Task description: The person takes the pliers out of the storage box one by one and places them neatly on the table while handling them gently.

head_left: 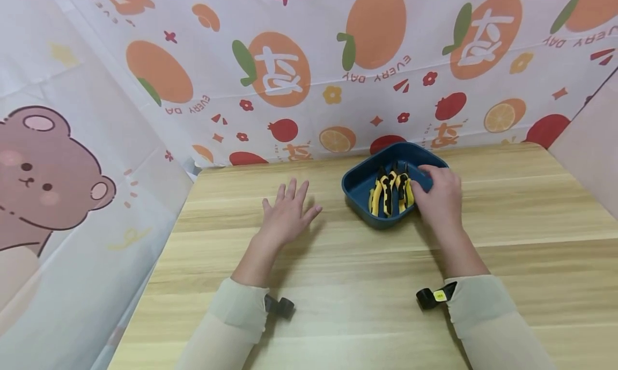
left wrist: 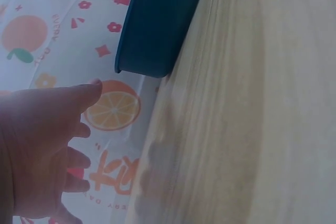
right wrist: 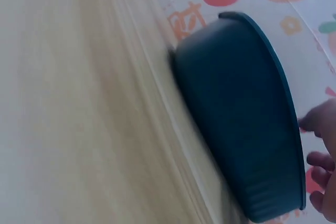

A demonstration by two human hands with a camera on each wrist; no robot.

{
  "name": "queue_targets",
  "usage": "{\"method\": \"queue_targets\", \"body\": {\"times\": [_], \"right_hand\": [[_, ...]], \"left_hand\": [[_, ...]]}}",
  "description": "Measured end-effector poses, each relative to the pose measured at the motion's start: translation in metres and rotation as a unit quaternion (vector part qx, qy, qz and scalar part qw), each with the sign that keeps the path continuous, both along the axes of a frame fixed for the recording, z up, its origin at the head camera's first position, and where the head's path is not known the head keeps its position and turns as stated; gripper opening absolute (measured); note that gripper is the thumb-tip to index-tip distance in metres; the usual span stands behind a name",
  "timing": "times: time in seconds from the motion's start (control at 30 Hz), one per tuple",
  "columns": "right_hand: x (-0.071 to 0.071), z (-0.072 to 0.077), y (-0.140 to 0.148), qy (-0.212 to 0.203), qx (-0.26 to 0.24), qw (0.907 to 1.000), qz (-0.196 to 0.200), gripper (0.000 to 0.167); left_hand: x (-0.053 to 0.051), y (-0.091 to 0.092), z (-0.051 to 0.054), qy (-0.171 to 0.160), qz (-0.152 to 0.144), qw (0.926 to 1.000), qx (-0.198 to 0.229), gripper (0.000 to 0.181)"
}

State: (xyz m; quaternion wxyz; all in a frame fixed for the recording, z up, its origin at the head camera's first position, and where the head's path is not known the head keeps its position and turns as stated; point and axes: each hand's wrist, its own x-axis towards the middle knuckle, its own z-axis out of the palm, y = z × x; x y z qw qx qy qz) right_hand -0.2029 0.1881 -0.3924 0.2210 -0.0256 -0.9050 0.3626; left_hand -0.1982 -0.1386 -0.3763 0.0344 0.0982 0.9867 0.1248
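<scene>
A dark blue bin (head_left: 361, 209) stands near the table's back edge, with several yellow-and-black pliers (head_left: 388, 195) lying side by side in it. Over the bin's right side is my right hand (head_left: 440, 198), thumb and fingers bent with a gap between them, nothing visibly held. In the right wrist view, this hand (right wrist: 326, 153) is beside the rim of the bin (right wrist: 241, 114); exact contact is unclear. My left hand (head_left: 285, 217) has its fingers spread, left of the bin and apart from it. The left wrist view shows the left hand (left wrist: 37, 150) below the bin (left wrist: 157, 24).
The light wooden table (head_left: 338, 305) meets a white cloth (head_left: 318, 118) printed with fruit along its back edge. Another cloth with a bear print (head_left: 53, 171) hangs at the left. Dark wrist-worn devices (head_left: 285, 307) sit at both cuffs.
</scene>
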Motion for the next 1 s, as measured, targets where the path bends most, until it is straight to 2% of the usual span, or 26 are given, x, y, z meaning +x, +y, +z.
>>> {"method": "queue_targets", "body": {"times": [0.07, 0.17, 0.27, 0.33, 0.5, 0.63, 0.77, 1.0], "right_hand": [[0.001, 0.001, 0.006, -0.028, -0.013, 0.9993, -0.023, 0.043], [0.000, 0.002, 0.016, -0.094, -0.023, 0.9947, -0.034, 0.057], [-0.001, 0.000, 0.024, -0.145, -0.031, 0.9886, -0.023, 0.070], [-0.002, -0.002, 0.027, -0.165, -0.037, 0.9856, -0.005, 0.072], [-0.002, -0.007, 0.027, -0.172, -0.040, 0.9833, 0.045, 0.058], [-0.001, -0.006, 0.027, -0.171, -0.033, 0.9830, 0.056, 0.048], [-0.001, -0.003, 0.026, -0.184, -0.019, 0.9805, 0.066, 0.045], [-0.004, 0.000, 0.020, -0.202, 0.004, 0.9729, 0.112, 0.043]], "left_hand": [[0.000, -0.001, 0.000, -0.003, 0.001, 1.0000, 0.006, 0.074], [0.000, -0.001, 0.002, -0.004, 0.001, 0.9999, 0.012, 0.073], [0.000, -0.001, 0.004, -0.004, 0.000, 0.9998, 0.018, 0.071], [0.000, -0.001, 0.004, -0.002, 0.000, 0.9997, 0.025, 0.070], [-0.001, -0.002, 0.004, 0.006, 0.003, 0.9990, 0.045, 0.063], [-0.003, -0.002, 0.005, 0.010, 0.014, 0.9976, 0.067, 0.055], [-0.004, -0.002, 0.006, 0.021, 0.025, 0.9958, 0.086, 0.046], [-0.005, -0.005, 0.011, 0.045, 0.051, 0.9923, 0.103, 0.036]]}}
